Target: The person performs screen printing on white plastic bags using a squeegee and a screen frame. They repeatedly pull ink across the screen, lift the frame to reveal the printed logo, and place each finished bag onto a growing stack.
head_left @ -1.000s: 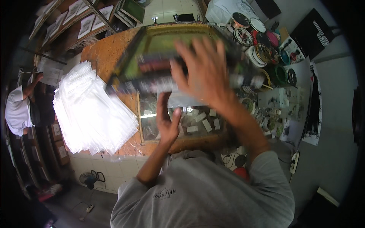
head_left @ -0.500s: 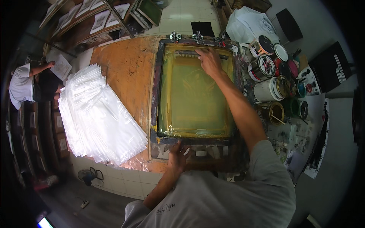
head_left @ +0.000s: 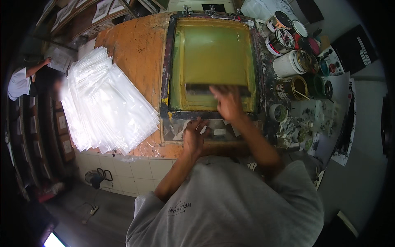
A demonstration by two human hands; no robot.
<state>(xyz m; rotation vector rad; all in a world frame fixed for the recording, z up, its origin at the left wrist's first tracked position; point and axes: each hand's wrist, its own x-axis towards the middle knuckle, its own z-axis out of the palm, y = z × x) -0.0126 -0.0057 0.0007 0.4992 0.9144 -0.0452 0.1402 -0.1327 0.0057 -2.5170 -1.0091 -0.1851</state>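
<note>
A printing screen (head_left: 166, 78) with a dark frame and yellow-green mesh lies on the wooden table. Across the near part of the mesh runs a long dark squeegee (head_left: 197, 88). My right hand (head_left: 229, 102), blurred by motion, grips it from above, right of its middle. Just below the frame's near edge is my left hand (head_left: 195, 133), fingers loosely apart and holding nothing, with the fingertips close to the frame. Under that hand lies a clear sheet with pale patches, partly hidden.
A big fanned stack of clear plastic bags (head_left: 109, 107) covers the table's left side. Paint tins and tubs (head_left: 284, 64) crowd the right side. Hinge clamps (head_left: 212, 10) hold the screen's far edge. At far left another person (head_left: 20, 82) handles a sheet.
My right hand has drawn the squeegee from the far end of the screen toward me. The left hand stays by the near frame edge. The view has tilted downward.
</note>
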